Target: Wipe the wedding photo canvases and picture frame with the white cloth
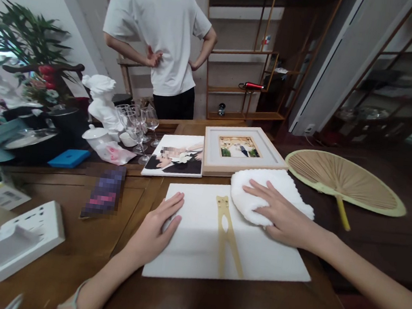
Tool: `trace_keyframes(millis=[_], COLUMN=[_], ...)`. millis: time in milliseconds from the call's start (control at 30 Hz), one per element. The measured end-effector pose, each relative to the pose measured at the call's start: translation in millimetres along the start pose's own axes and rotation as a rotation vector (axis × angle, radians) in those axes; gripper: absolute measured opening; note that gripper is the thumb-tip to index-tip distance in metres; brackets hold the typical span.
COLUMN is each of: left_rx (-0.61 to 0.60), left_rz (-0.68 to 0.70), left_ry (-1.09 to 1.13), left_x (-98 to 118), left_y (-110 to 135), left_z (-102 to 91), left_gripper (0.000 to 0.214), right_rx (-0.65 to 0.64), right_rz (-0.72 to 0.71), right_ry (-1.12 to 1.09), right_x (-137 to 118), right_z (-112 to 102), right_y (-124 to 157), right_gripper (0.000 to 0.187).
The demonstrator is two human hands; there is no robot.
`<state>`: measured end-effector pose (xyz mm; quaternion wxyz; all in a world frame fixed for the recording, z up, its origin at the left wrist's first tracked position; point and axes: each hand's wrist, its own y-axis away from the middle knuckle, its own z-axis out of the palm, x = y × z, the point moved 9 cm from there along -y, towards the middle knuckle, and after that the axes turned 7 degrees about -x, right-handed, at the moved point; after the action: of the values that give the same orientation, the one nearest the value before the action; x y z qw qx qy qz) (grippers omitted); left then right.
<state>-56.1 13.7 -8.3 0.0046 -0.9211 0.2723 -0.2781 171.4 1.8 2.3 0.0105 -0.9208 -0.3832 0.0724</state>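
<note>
Apparently braces white panel (187,242) with left hand (157,226), flat at its left edge, fingers close together, clamped on nothing. Spreads right hand (277,211) over bunched white cloth (294,189), probably to press it against the panel's far right corner. Panel on near side of brown wooden counter (210,305), gold stand (223,222) uppermost. Beyond: framed picture (212,148). Right: fan (320,168). Far: wooden shelves (232,90), person in white shirt (159,28).

Towel (289,187) on board (191,240), frame (242,148) behind
</note>
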Motion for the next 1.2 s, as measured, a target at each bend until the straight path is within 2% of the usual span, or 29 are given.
trace_keyframes(millis=[133,400,467,600,733,833,967,1200], left_rx=[-0.006,0.014,0.009,-0.002,-0.003,0.000,0.001,0.012], left_rz=[-0.023,-0.024,-0.024,-0.017,-0.015,-0.017,-0.011,-0.005], left_ry=[-0.018,0.007,0.009,0.011,0.028,0.033,0.025,0.022], left_x=[-0.4,-3.2,-3.1,-1.3,-1.0,-1.5,-1.1,-1.1], left_y=[0.2,-0.5,-0.9,-1.5,-1.4,-1.3,-1.2,-0.9], left_z=[-0.1,0.8,1.0,0.6,0.2,0.0,0.0,0.0], left_gripper=[0.042,0.039,0.039,0.039,0.039,0.039,0.039,0.039], right_rx=[-0.076,-0.248,-0.253,-0.187,-0.087,-0.038,-0.087,-0.135], right_rz=[-0.002,0.018,0.025,0.068,0.069,0.117,0.091,0.041], right_ry=[-0.043,-0.201,-0.216,-0.196,-0.168,-0.173,-0.156,-0.203], right_x=[-10.0,-84.5,-83.3,-48.2,-13.7,1.1,-12.3,-78.2], right_z=[-1.8,-3.9,-3.6,-4.4,-7.2,-9.5,-4.0,-1.0], right_y=[0.9,55.6,61.2,41.8,1.9,-15.0,-6.6,57.1], right_gripper=[0.039,0.043,0.045,0.048,0.030,0.021,0.028,0.033])
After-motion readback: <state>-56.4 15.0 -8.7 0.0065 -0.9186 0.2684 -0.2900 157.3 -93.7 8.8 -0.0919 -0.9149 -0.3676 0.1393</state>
